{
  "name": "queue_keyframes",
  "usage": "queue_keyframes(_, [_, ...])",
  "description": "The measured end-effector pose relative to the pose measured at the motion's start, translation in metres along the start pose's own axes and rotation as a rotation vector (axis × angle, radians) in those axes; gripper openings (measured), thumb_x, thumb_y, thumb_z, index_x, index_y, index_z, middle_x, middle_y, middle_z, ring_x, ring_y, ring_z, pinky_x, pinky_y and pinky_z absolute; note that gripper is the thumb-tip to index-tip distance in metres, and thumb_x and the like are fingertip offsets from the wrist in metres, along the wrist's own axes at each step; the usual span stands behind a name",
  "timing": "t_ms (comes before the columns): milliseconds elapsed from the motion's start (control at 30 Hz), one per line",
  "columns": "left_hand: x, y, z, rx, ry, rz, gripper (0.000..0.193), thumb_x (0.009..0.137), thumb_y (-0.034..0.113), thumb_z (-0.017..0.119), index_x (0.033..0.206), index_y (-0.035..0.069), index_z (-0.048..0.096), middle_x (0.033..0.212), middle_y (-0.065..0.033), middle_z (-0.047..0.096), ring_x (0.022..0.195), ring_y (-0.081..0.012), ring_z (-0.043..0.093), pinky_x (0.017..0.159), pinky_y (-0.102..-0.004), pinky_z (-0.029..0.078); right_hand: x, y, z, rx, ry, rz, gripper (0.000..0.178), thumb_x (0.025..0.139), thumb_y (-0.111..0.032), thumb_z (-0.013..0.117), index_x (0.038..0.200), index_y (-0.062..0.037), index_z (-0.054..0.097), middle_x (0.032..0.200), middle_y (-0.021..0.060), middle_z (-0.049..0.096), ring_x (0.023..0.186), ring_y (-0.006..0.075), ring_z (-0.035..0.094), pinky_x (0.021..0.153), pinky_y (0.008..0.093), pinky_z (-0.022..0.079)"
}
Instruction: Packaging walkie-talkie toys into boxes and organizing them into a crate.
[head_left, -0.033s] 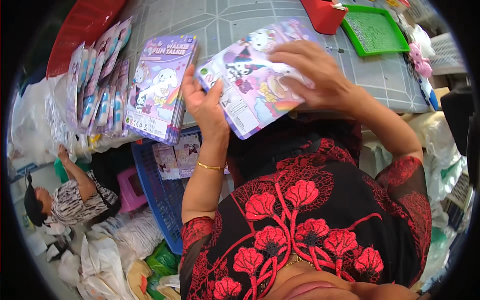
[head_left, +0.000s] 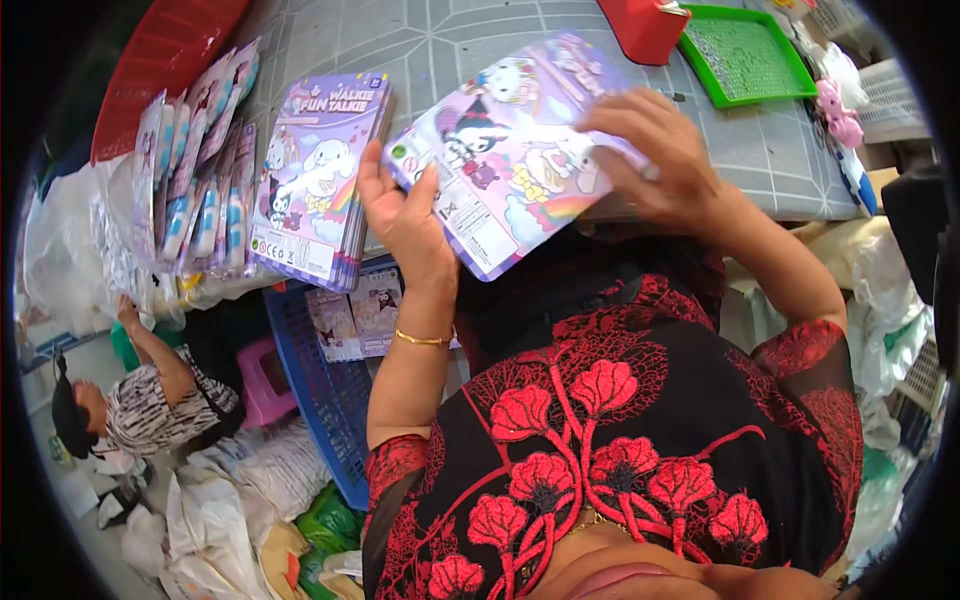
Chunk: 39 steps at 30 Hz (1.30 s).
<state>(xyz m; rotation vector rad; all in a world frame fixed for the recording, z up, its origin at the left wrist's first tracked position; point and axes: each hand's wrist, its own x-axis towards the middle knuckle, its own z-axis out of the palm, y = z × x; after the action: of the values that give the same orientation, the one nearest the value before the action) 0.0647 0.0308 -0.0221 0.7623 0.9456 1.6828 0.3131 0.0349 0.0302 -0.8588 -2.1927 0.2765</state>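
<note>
My left hand (head_left: 408, 215) is closed on the lower left edge of a purple printed backing card (head_left: 510, 150) with cartoon figures, its thumb on the front face. The card is tilted over the near edge of the table. Over its right side is my right hand (head_left: 665, 165), fingers apart and bent, slightly blurred. Whether those fingertips touch the card is hard to tell. Just left of my left hand lies a neat stack of matching purple cards (head_left: 315, 180). Beyond it are several packaged cards (head_left: 205, 170) with blue and white pieces.
A red basket (head_left: 165, 75) stands at the far left. At the back right are a red tape dispenser (head_left: 642, 30), a green tray (head_left: 775, 100) and a pink toy (head_left: 840, 118). Below the table edge, a blue crate (head_left: 325, 430) holds more cards. Another person (head_left: 165, 405) works at left.
My right hand has slid to the right across the card, uncovering more of its print. The card has shifted slightly in my left hand.
</note>
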Motion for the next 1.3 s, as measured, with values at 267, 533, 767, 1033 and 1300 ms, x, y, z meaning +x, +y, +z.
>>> queue_keyframes(267, [-0.041,0.007,0.004,0.053,0.114,-0.048,0.057,0.083,-0.015,0.053,0.135,-0.001,0.035,0.125,-0.0131,0.051,0.114,-0.0220,0.053,0.100,-0.0358,0.043,-0.055,0.002,0.002,0.417,-0.069,0.865,0.038,0.097,-0.031,0.051,0.119,-0.0001,0.052,0.076,0.0114,0.065,0.061,0.0177,0.062,0.058,0.0306,0.049])
queue_keyframes(533, [-0.046,0.023,-0.003,0.418,-0.025,-0.140,0.068,0.080,-0.007,0.066,0.139,0.001,0.034,0.128,-0.0117,0.042,0.111,-0.0188,0.052,0.093,-0.0301,0.047,-0.039,0.015,0.017,0.685,-0.042,0.922,0.056,0.093,-0.026,0.058,0.136,0.0048,0.039,0.087,0.0103,0.063,0.063,0.0148,0.062,0.053,0.0278,0.049])
queue_keyframes(767, [-0.040,0.033,-0.017,0.354,-0.111,-0.256,0.069,0.078,-0.007,0.069,0.138,-0.004,0.035,0.124,-0.0123,0.049,0.110,-0.0174,0.053,0.094,-0.0284,0.046,-0.025,0.029,0.022,0.875,0.006,0.954,0.062,0.091,-0.022,0.062,0.139,0.0052,0.036,0.088,0.0096,0.064,0.068,0.0138,0.061,0.050,0.0271,0.049])
queue_keyframes(1033, [-0.043,0.031,0.002,0.174,-0.184,-0.364,0.059,0.079,-0.010,0.067,0.134,-0.002,0.044,0.121,-0.0093,0.058,0.108,-0.0156,0.057,0.096,-0.0292,0.045,-0.012,0.031,0.031,0.879,0.079,0.809,0.064,0.091,-0.027,0.061,0.143,-0.0024,0.033,0.091,0.0087,0.064,0.070,0.0128,0.057,0.056,0.0253,0.044])
queue_keyframes(1300, [-0.026,0.015,0.011,1.017,-0.359,0.185,0.072,0.082,0.020,0.073,0.139,-0.005,0.034,0.135,-0.0212,0.044,0.125,-0.0315,0.043,0.106,-0.0410,0.033,-0.023,0.070,0.037,0.930,0.168,0.781,0.053,0.090,-0.016,0.062,0.132,0.0086,0.043,0.099,0.0126,0.065,0.083,0.0134,0.061,0.073,0.0275,0.051])
